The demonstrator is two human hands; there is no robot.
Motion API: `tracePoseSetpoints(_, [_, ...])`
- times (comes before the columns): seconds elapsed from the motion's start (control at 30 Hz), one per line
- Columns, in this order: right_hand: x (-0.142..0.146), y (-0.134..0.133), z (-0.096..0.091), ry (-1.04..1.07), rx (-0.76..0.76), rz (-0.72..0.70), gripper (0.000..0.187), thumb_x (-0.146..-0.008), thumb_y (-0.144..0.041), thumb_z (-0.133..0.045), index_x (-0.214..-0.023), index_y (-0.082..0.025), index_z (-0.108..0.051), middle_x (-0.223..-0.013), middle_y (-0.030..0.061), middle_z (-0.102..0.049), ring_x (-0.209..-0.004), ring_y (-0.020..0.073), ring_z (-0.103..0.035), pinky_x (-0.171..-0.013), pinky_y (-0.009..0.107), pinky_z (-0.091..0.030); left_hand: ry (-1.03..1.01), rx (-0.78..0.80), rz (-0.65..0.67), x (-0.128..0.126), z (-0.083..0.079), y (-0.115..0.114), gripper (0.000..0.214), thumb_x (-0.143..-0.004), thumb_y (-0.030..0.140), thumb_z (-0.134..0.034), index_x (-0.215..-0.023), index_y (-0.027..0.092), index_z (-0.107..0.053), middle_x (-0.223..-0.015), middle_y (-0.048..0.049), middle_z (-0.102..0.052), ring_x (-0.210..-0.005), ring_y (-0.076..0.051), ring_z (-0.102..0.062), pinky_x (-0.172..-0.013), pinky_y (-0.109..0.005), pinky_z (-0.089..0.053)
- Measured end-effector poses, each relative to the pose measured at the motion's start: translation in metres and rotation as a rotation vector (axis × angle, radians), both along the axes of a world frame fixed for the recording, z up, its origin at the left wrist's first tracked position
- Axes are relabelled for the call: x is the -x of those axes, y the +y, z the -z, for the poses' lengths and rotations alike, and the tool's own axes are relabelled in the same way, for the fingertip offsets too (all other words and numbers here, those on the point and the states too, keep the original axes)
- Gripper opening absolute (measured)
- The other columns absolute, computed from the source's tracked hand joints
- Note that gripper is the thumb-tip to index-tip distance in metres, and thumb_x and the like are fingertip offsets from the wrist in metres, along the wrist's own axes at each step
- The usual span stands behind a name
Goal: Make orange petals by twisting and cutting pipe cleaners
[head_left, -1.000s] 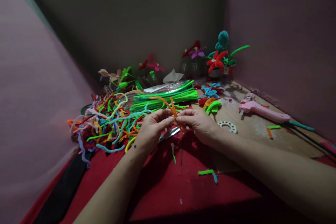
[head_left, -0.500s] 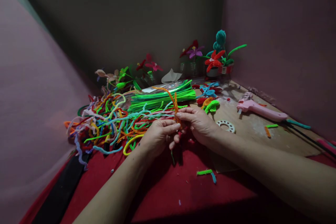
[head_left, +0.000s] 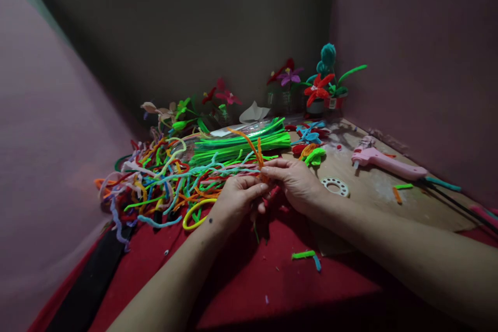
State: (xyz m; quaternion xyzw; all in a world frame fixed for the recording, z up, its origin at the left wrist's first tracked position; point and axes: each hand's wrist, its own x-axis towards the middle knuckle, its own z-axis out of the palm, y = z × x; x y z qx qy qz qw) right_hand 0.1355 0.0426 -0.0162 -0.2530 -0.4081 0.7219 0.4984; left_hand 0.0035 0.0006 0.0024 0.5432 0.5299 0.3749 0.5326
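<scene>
Both hands meet over a red cloth [head_left: 249, 280] and pinch the same bent orange pipe cleaner [head_left: 254, 149]. Its free ends stick up and to the left, above the fingers. My left hand [head_left: 235, 202] is closed on its lower part, thumb against fingertips. On the right side, my right hand [head_left: 293, 181] is closed on the piece as well. A short green stem [head_left: 256, 231] hangs below the hands. Just behind them lies a tangled heap of coloured pipe cleaners [head_left: 163, 181] and a bundle of straight green ones [head_left: 241, 143].
A pink glue gun [head_left: 385, 163] with its cord lies on a cardboard sheet [head_left: 373, 192] at the right, near a white ring [head_left: 336, 185]. Finished pipe-cleaner flowers [head_left: 321, 85] stand in pots in the back corner. Green and blue offcuts [head_left: 307, 256] lie on the cloth. Walls close in on both sides.
The hands have drawn a little closer to me and lower. The left thumb has shifted along the orange pipe cleaner. The scissors blade seen under the hands earlier is now hidden.
</scene>
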Motion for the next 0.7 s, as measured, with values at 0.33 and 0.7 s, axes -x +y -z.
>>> tracePoseSetpoints(0.33, [0.002,-0.001,-0.003,0.024,0.074,0.023,0.015,-0.057,-0.021,-0.069,-0.059,-0.013,-0.056,-0.052,-0.0016,-0.056,-0.048,0.0078,-0.047,-0.049,0.023,-0.034,0.277,-0.144,-0.112,-0.01,-0.005,-0.003,0.017,-0.069,0.024,-0.06,-0.057,0.015,-0.054,-0.04,0.0039,-0.052,-0.035,-0.007,-0.045,-0.036,-0.016,-0.031])
tracePoseSetpoints(0.7, [0.0,0.0,-0.006,0.088,0.121,-0.021,0.016,-0.057,-0.018,-0.071,-0.063,-0.013,-0.057,-0.06,0.002,-0.063,-0.054,0.0117,-0.057,-0.056,0.026,-0.043,0.245,-0.047,-0.142,-0.013,-0.006,-0.004,0.025,-0.07,0.03,-0.06,-0.053,0.016,-0.049,-0.036,0.0031,-0.05,-0.028,-0.007,-0.037,-0.033,-0.018,-0.026])
